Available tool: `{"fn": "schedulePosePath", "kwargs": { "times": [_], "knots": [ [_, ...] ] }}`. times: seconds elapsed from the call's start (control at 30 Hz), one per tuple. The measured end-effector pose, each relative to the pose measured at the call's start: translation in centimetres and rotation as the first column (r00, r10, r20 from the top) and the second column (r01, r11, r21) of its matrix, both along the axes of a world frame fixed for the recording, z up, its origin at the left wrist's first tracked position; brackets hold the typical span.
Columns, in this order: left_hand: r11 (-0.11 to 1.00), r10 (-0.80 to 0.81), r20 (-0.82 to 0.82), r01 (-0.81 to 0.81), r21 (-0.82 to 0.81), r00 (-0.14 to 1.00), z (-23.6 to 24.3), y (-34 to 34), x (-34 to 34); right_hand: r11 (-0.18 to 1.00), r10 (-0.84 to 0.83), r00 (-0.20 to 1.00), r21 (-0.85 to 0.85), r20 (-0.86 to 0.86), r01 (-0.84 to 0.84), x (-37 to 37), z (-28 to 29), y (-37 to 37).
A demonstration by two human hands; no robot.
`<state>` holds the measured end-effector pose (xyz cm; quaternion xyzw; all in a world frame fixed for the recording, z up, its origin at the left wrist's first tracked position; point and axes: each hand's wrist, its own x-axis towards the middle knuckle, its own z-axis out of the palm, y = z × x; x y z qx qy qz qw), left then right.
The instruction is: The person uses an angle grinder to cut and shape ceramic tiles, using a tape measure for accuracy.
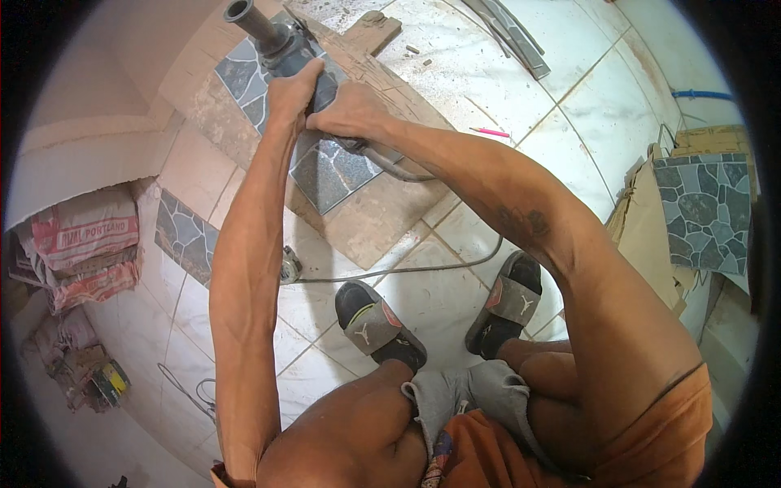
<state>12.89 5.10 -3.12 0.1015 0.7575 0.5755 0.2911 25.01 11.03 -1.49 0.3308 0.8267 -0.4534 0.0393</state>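
My left hand (294, 93) and my right hand (350, 111) are both closed around the dark body of a corded power tool (324, 91), which looks like an angle grinder. A wide grey tube (252, 20) sticks out from its far end. Beneath the tool lies a grey stone-patterned tile (332, 180), resting on a dusty wooden board (399, 213). The tool and my hands cover the tile's middle, so any contact between tool and tile is hidden. From the tool's near end a grey cord (399, 169) passes under my right forearm and on across the floor.
A tile piece (183, 228) lies left of the board. Beyond are a wood offcut (374, 34), metal strips (517, 41) and a pink pencil (490, 132). Paper sacks (85, 232) fill a left recess. Another patterned tile (704, 211) stands by cardboard (643, 228) at right. The cord (390, 273) crosses before my feet.
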Motion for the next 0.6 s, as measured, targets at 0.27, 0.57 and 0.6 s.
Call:
{"fn": "schedulePosePath", "kwargs": {
  "times": [0.27,0.57,0.6],
  "knots": [
    [0.999,0.001,-0.020,-0.002,-0.033,1.000,0.52,-0.31,0.52,1.000,0.000,1.000,-0.002,-0.013,-0.001,0.46,0.52,-0.28],
    [0.999,0.002,-0.052,-0.004,-0.039,0.999,0.41,-0.34,1.14,0.999,0.004,1.000,0.032,-0.011,-0.004,0.90,0.26,-0.35],
    [0.999,0.005,-0.054,-0.008,-0.040,0.999,0.17,-0.50,0.97,1.000,-0.005,1.000,0.027,-0.019,0.006,0.90,0.22,-0.55]
  ]
}}
